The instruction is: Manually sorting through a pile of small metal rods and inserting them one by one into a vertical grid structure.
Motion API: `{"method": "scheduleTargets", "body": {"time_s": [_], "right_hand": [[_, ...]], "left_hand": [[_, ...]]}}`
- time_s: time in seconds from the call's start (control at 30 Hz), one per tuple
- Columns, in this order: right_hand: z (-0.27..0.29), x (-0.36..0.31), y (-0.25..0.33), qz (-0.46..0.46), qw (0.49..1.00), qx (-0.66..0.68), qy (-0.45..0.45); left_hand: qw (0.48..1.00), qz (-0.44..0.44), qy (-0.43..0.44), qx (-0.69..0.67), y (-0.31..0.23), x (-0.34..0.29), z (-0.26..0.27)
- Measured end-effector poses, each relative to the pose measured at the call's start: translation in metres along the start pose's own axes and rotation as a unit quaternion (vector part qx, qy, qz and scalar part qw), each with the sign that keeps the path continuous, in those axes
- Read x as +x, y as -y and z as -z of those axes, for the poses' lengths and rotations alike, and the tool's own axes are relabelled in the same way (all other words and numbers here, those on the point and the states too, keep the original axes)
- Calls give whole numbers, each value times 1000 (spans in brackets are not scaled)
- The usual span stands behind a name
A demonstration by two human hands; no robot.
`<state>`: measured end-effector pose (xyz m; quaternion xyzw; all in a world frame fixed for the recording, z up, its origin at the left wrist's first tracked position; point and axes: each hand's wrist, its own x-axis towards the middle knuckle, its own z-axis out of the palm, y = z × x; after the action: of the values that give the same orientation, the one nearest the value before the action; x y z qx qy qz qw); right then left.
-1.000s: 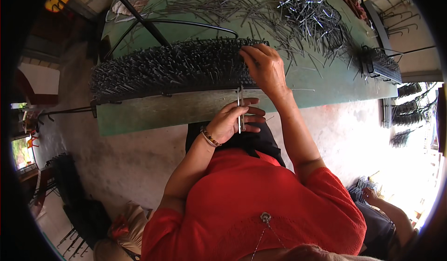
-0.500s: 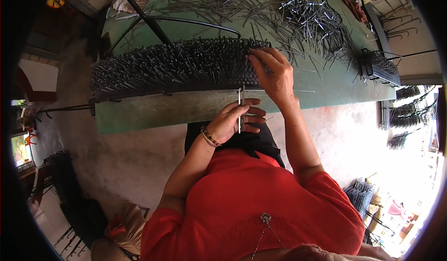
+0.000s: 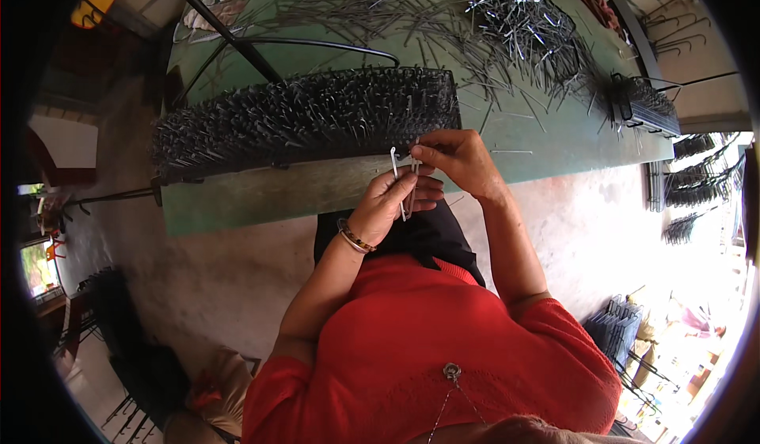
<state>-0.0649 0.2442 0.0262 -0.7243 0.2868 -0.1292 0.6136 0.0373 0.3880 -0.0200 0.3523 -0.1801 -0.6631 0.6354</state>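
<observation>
My left hand (image 3: 381, 205) is closed, pinching a few thin metal strips (image 3: 396, 175) between thumb and fingers. They stand roughly upright at the table's front edge, and one catches the light. At their upper ends my right hand (image 3: 463, 165) has thumb and forefinger pressed together, gripping a slim pale metal strip (image 3: 416, 165) beside them. Just beyond both hands stretches a long black rack (image 3: 301, 115), densely packed with upright dark metal pieces. The strips' exact shape is too small to make out.
A green table (image 3: 214, 208) bears the rack. Loose metal strips (image 3: 530, 32) lie heaped at the back right, others scattered across the back. A black rod (image 3: 237, 40) slants over the rack's far left. A smaller black rack (image 3: 645, 111) stands at the right edge.
My right hand has come down from the right end of the rack to the strips in my left hand. The strips now lean slightly and the rack's right end is uncovered.
</observation>
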Motion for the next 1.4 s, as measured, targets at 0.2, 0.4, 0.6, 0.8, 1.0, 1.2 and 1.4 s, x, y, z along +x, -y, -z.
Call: {"method": "scheduleTargets", "body": {"time_s": [0.2, 0.4, 0.6, 0.8, 1.0, 1.2, 1.4], "right_hand": [[6, 5, -2, 34, 990, 133, -36], [25, 26, 14, 125, 983, 35, -129], [25, 41, 13, 206, 953, -126, -183], [22, 44, 9, 219, 949, -109, -198], [21, 47, -3, 234, 945, -126, -190], [12, 45, -3, 284, 920, -152, -224], [8, 44, -11, 276, 919, -165, -227]], "left_hand": [[999, -5, -42, -11, -3, 2, -3], [999, 10, -44, -18, -3, 1, -2], [999, 35, -30, -18, 2, 1, -3], [998, 48, -27, -15, 3, 1, -3], [997, 65, -24, -16, 3, 3, -4], [997, 69, -18, -16, 5, 2, -3], [997, 70, -16, -18, 6, 3, -1]]}}
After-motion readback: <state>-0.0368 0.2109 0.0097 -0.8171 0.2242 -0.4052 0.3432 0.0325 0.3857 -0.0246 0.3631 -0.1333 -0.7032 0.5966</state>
